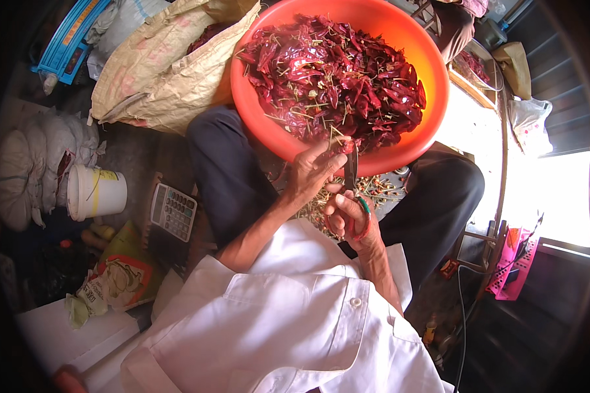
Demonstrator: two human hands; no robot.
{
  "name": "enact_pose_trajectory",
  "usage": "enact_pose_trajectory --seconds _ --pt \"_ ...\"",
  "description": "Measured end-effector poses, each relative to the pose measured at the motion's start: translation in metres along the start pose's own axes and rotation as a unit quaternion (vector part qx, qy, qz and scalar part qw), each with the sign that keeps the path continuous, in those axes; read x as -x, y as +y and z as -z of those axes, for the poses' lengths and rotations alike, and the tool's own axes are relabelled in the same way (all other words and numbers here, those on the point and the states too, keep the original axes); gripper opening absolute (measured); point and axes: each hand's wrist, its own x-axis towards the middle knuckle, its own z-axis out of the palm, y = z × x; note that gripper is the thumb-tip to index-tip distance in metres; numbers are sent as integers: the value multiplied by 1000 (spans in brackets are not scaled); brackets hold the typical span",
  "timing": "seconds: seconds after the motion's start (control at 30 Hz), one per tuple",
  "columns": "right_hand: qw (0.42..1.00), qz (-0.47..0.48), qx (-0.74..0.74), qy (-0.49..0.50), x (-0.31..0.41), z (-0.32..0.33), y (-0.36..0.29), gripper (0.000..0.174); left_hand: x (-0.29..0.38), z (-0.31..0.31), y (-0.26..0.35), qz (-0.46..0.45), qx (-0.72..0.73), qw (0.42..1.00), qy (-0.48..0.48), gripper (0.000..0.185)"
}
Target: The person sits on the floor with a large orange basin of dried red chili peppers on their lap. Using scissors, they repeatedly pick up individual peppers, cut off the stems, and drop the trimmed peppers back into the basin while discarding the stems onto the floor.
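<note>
Dried red chili peppers [324, 78], many with stems, fill much of an orange-red plastic basin [437, 98] in front of my knees. My left hand [314, 169] is at the basin's near rim and pinches a dried red chili [345, 146] by its stem end. Just right of it, my right hand [351, 218] grips scissors [351, 169] by handles wrapped in red and green. Their dark blades point up at the chili; whether the blades are apart is hard to tell. Cut stems [319, 209] lie below the basin, between my legs.
An open woven sack [177, 83] with chilies inside leans left of the basin. Further left are a white bucket [98, 191], a calculator [173, 211] and filled sacks [44, 162]. Another person's leg [455, 29] shows at the upper right. A pink plastic rack [514, 265] and a cable are at the right.
</note>
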Motion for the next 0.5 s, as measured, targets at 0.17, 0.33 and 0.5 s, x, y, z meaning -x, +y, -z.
enact_pose_trajectory --seconds 0.17,0.33,0.5 --pt "999 -14 -15 -35 0 3 3 36 -5 3 3 -75 -72 995 -6 32" --pt "999 -45 -15 -23 6 -2 2 50 -9 11 4 -60 -26 998 1 27" --pt "980 -34 183 73 17 -9 -3 48 -10 21 3 -4 17 997 79 27"
